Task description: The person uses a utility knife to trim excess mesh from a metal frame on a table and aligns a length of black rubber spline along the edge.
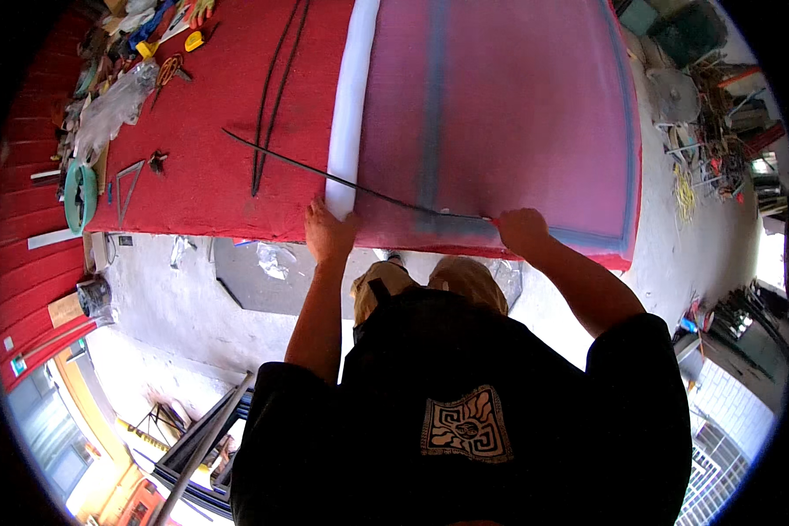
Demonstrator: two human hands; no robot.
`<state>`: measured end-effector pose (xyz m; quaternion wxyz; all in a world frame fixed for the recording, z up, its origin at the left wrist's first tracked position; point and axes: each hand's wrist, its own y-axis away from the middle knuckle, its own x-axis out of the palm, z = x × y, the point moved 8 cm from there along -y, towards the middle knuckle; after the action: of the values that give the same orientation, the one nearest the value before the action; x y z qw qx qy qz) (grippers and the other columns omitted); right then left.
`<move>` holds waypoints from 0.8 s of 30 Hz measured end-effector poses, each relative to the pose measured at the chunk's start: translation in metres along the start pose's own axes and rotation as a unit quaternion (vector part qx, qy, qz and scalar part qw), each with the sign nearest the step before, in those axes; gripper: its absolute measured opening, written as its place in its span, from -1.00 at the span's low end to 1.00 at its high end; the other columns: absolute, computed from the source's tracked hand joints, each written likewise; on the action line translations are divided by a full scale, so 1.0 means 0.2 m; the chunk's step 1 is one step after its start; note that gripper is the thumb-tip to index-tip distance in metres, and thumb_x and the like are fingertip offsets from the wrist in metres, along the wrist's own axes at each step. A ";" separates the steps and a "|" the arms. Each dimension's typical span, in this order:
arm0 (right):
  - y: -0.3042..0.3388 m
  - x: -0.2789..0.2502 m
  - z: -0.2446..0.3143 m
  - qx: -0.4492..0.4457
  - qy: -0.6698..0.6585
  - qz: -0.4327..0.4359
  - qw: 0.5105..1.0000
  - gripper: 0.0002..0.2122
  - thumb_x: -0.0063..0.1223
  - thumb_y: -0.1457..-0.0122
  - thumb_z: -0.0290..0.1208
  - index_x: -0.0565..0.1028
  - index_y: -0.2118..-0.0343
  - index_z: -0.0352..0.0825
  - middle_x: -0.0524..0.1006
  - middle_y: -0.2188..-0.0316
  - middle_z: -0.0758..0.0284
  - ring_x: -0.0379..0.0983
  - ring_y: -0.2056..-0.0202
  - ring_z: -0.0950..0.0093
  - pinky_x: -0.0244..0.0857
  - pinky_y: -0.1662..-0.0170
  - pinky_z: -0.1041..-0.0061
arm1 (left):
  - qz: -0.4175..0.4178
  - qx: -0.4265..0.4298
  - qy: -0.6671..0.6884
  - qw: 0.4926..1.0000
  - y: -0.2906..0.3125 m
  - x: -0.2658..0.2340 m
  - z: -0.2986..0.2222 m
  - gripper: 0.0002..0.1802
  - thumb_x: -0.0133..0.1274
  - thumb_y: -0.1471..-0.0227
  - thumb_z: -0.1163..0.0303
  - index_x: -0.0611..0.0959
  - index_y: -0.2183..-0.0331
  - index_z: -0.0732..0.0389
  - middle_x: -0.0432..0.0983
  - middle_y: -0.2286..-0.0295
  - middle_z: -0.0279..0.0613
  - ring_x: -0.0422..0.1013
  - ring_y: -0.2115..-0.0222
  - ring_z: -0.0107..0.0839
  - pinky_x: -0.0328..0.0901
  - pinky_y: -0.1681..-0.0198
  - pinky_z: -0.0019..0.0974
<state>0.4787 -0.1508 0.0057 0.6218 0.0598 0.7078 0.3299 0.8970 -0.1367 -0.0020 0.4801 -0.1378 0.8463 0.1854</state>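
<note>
A translucent mesh-like sheet (526, 114) covers the right part of the red-covered table (210, 193), with grey-blue frame bars showing through it. Along its left side runs a white roll (349, 114), apparently the rolled-up part of the sheet. My left hand (330, 232) is closed around the roll's near end. At the table's near edge, my right hand (523, 231) is closed on a slim tool (469, 216) with a thin shaft and a bit of red at the handle. A black strip (298, 163) lies slantwise across the roll, one end close to the tool's tip.
A doubled black cord (266, 110) lies left of the roll. Orange-handled scissors (168, 70), a yellow tape measure (195, 40), a set square (129, 191) and a green tape roll (81, 195) are on the table's left. Clutter lines the floor at right; dark frames (203, 438) stand behind me.
</note>
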 end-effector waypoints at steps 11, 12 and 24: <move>0.02 0.00 0.02 0.020 -0.022 -0.007 1.000 -0.79 0.07 -0.21 -0.36 0.74 0.29 -0.24 0.74 0.29 0.11 0.72 0.23 0.11 0.56 0.14 0.06 | 0.032 -0.048 -0.010 0.998 0.00 0.01 0.08 -0.09 0.33 0.06 0.06 0.38 -0.23 0.27 0.53 0.00 0.24 0.52 -0.02 0.25 0.44 -0.07 0.20; 0.03 0.00 0.00 0.027 -0.030 -0.026 0.999 -0.80 0.07 -0.20 -0.37 0.75 0.31 -0.23 0.74 0.30 0.11 0.72 0.23 0.10 0.56 0.14 0.07 | 0.045 -0.047 -0.005 0.998 -0.01 0.03 0.08 -0.10 0.33 0.05 0.04 0.39 -0.22 0.26 0.54 0.01 0.24 0.52 -0.01 0.25 0.44 -0.07 0.21; 0.04 0.07 0.04 0.069 -0.063 -0.015 0.996 -0.81 0.11 -0.19 -0.36 0.76 0.34 -0.20 0.75 0.29 0.17 0.72 0.21 0.17 0.57 0.14 0.13 | 0.020 0.111 -0.038 0.993 -0.63 0.07 -0.26 -0.05 0.38 0.05 -0.09 0.42 -0.17 0.35 0.51 -0.05 0.38 0.50 -0.06 0.28 0.44 -0.09 0.16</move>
<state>0.4796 -0.1348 -0.0018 0.6642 0.1128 0.6891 0.2669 0.9028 -0.2726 -0.0123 0.5202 -0.0598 0.8454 0.1053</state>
